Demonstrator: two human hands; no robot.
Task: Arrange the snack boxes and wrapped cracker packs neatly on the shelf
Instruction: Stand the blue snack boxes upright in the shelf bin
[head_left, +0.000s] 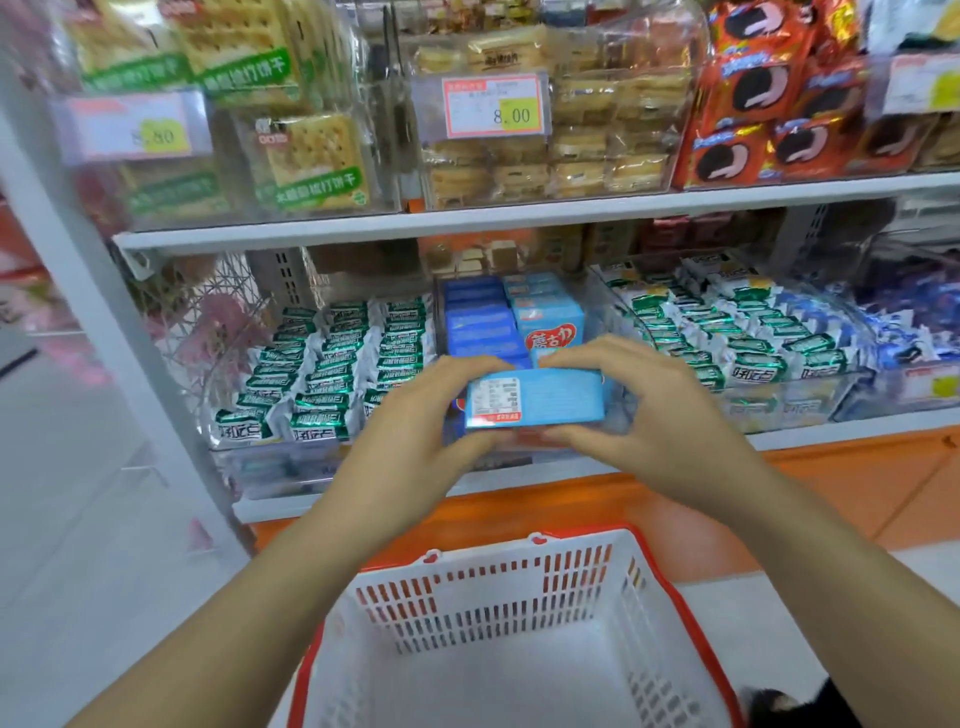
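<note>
Both hands hold one light blue snack box (535, 397) at the centre of the frame, in front of the lower shelf (831, 430). The left hand (415, 415) grips the left end of the box, fingers curled over the upper edge and thumb under the lower edge. The right hand (660, 410) grips the right end the same way. The box lies horizontally with its printed back panel and white label facing the camera. Directly behind it, a row of matching light blue boxes (550, 322) stands upright in a clear bin, with a stack of darker blue boxes (478, 322) just beside them on the left. The held box appears to sit at the front of this row, but contact with the bin cannot be confirmed. Green-and-white wrapped cracker packs (332, 374) fill the bin at centre left in ordered rows. A second batch of wrapped packs (727, 338) fills the bin at centre right. On the upper shelf, soda cracker packs with green bands (311, 156) occupy the upper left, a price tag reading 8.00 (493, 106) hangs at top centre, and red sandwich cookie packs (753, 104) occupy the upper right. A white shopping basket with a red rim (493, 597) sits at the bottom centre, below the forearms.
</note>
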